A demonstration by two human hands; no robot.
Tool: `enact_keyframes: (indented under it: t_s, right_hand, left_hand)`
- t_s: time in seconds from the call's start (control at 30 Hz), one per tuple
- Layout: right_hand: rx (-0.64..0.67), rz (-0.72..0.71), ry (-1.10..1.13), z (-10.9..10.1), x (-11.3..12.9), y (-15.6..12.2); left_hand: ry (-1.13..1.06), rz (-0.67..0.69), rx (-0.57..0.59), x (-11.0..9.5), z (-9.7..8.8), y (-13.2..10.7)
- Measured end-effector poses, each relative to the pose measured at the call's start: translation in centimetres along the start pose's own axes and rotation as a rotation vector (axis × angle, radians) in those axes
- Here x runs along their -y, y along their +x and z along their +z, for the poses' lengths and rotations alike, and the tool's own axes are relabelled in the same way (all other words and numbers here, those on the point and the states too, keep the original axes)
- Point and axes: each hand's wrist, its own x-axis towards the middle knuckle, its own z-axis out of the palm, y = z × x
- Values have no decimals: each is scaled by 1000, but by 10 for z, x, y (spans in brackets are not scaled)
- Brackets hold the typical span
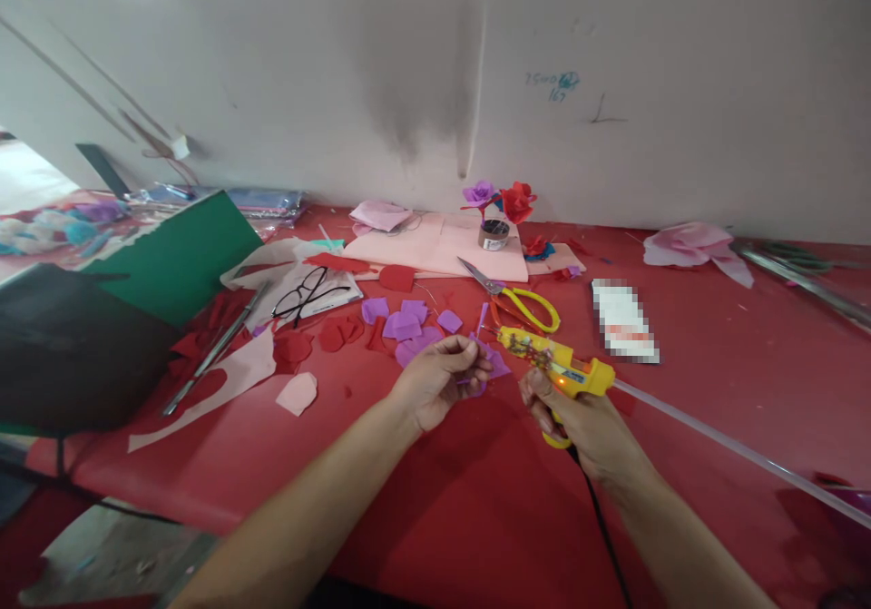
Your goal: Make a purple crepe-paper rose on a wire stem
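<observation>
Over the red desk (442,518), the left hand (441,378) reaches in from lower left, its grip pinching a purple piece (483,316), partly hidden. The right hand's (578,418) grip wraps a yellow glue gun (591,378), nozzle leftward near the piece; its long axis slopes down rightward into a glue stick (735,446), cut off at right.

On the table (408,536), scissors (502,289) lie behind the glue gun (593,377), petals (404,325) and glasses (298,299) left of both, flowers (518,202) in a tape roll (494,241) farther back.

plastic glue gun (562,356), matt paper pieces (405,324)
</observation>
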Motion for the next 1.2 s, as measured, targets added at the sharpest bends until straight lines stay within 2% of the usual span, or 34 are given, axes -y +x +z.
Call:
enact_keyframes:
  t_s: [0.33,0.63,0.83,1.2]
  right_hand:
    - [34,34,14,-4,-6,5]
    - [-1,-21,-15,1,3,-2]
    - [29,-4,-24,-2,0,1]
    - [-3,-17,-9,2,6,-4]
  left_hand:
    - [-2,-8,7,0,1,0]
    - [-21,-26,23,0,-1,1]
    - [-28,-39,22,0,-1,1]
    - [-63,-38,35,0,-1,2]
